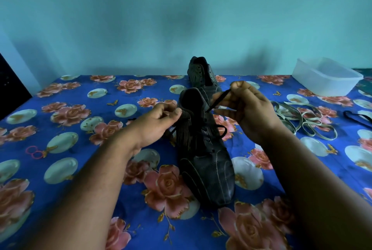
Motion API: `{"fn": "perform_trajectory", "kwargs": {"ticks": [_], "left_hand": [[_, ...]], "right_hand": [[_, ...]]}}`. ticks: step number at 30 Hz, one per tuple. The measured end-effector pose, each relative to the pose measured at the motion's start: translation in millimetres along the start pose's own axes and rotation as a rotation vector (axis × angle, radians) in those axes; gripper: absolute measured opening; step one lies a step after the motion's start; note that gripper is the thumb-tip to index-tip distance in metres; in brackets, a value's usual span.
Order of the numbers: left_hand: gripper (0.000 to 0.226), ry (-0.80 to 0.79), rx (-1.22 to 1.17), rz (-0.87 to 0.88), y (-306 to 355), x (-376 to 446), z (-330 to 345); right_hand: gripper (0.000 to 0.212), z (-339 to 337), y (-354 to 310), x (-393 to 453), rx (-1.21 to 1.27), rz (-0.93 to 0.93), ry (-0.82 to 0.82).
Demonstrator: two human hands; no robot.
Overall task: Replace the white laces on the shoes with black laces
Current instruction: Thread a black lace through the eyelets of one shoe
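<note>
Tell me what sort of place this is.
Probably a room in a home, not a workshop: a floral blue cloth covers the surface against a plain teal wall, with a plastic tub beside the shoes.

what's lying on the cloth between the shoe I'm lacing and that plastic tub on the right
In the head view, a loose heap of white flat laces lies on the blue floral cloth between the near dark shoe and the clear plastic tub; the right hand partly covers that stretch.

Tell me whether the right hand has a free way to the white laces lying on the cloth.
Probably yes: the white laces lie in the open just right of the right hand, nothing between. But that hand pinches the black lace, so it must let go first.
</note>
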State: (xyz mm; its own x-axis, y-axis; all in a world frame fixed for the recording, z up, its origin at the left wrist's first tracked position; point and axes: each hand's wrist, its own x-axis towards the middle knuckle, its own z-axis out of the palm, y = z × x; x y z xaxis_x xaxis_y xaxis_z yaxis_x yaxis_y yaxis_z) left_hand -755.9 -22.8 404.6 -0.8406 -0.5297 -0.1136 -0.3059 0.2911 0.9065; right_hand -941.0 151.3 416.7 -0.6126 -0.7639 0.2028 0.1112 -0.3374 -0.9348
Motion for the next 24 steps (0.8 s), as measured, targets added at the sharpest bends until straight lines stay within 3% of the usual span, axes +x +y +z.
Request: {"fn": "perform_trajectory", "kwargs": {"ticks": [3, 11, 16, 20, 22, 24], "left_hand": [[0.040, 0.019, 0.063, 0.028, -1.1, -0.7, -4.0], [0.005, 0.051, 0.020, 0.219, 1.6, -2.5, -10.6], [0.011, 0.004, 0.026, 0.194, -3.0, -2.8, -16.6], [0.019, -0.006, -0.007, 0.148, -6.1, -3.7, -19.1], [0.029, 0.002, 0.017, 0.190, -7.0, -2.2, -18.3], [0.032, -0.007, 0.039, 0.232, -4.2, -2.9, -16.0]], "right_hand": [[0.017, -3.4, -1.9, 3.5, 0.050, -0.028, 0.125], [0.015, -31.4, 0.5, 17.6, -0.386, -0.186, 0.515], [0.011, -60.9, -0.1, 23.0, -0.476, -0.129, 0.735], [0.023, -66.2, 5.2, 25.0, -0.679, 0.012, 0.677], [0.030, -54.0, 7.3, 21.9, -0.801, -0.106, 0.554], [0.021, -35.4, 6.3, 14.3, -0.854, -0.218, 0.341]]}}
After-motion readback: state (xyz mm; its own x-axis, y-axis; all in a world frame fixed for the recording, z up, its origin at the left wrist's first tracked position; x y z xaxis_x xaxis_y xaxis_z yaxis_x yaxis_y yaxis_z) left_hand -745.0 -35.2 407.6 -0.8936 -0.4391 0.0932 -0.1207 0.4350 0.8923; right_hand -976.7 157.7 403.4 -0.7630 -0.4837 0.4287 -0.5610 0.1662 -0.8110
